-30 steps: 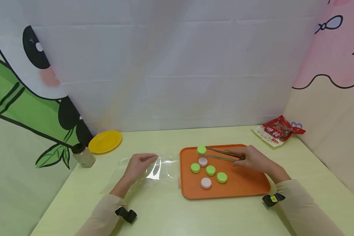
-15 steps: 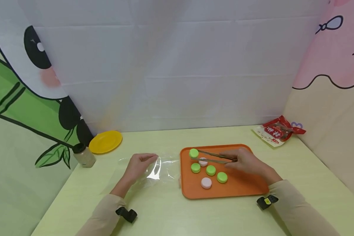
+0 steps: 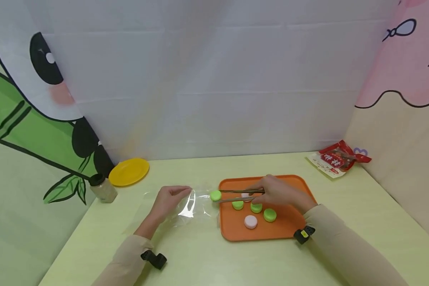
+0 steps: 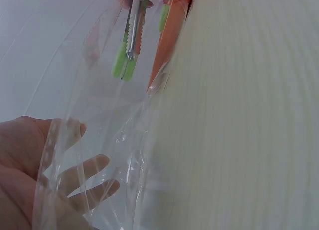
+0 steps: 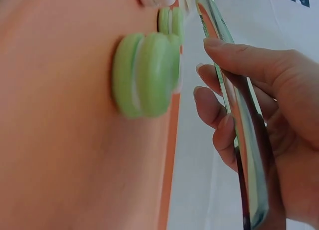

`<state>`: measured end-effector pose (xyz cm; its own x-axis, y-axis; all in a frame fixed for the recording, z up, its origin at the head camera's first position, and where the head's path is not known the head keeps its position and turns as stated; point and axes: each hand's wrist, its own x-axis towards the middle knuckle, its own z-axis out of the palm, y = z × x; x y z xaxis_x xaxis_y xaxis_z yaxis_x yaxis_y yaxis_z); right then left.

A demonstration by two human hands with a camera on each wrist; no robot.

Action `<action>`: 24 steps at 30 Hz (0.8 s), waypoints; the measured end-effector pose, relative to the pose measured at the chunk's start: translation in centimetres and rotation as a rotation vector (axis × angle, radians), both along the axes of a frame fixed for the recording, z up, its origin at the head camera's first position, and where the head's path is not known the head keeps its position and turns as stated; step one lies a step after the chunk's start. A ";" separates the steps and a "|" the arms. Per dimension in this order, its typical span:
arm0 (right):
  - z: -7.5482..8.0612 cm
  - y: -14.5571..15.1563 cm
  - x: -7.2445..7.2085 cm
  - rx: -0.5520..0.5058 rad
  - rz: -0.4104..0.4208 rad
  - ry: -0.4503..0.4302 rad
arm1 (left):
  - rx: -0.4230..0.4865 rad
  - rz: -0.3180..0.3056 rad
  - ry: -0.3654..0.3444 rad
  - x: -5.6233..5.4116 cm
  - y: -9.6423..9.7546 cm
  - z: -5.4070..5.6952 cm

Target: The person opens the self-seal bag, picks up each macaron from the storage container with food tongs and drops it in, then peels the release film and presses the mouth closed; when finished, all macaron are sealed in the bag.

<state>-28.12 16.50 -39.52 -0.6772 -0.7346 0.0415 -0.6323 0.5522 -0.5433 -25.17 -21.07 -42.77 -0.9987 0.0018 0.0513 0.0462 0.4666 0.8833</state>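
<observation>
My right hand [image 3: 280, 193] grips metal tongs [image 3: 232, 191], thumb on one arm and fingers round the other. A green macaron [image 3: 215, 195] is pinched in the tong tips, over the tray's left edge and at the right end of a clear plastic bag [image 3: 203, 207]. My left hand [image 3: 169, 200] pinches the bag's edge with thumb and forefinger. In the left wrist view, the other fingers [image 4: 92, 167] show through the film, and the tongs [image 4: 133, 35] and macaron point toward the bag. Several green and pink macarons [image 5: 149, 75] sit on the orange tray [image 3: 296, 222].
A yellow plate [image 3: 128, 171] and a dark-lidded jar [image 3: 103, 190] stand at the back left. A red and white snack packet [image 3: 337, 159] lies at the back right. A printed cloth [image 3: 214, 99] hangs behind the pale table [image 3: 214, 262].
My right hand has carried the tongs and green macaron leftward, from above the tray to the bag's right end. The left hand and bag have stayed in place.
</observation>
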 end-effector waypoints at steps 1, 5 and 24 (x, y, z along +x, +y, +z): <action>0.2 -0.5 -0.1 -0.004 0.015 -0.015 | -0.003 0.002 -0.004 0.0 0.0 0.0; 0.6 -2.5 -0.6 -0.004 0.058 -0.038 | -0.014 0.006 -0.007 0.0 0.0 -0.2; 0.2 -9.4 -2.8 -0.018 0.155 -0.052 | 0.008 -0.031 0.025 0.0 0.0 -0.3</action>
<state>-30.92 7.09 -39.32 -0.5571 -0.8301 0.0234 -0.6803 0.4400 -0.5862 -25.13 -21.06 -43.05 -0.9965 0.0320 0.0767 0.0828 0.4578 0.8852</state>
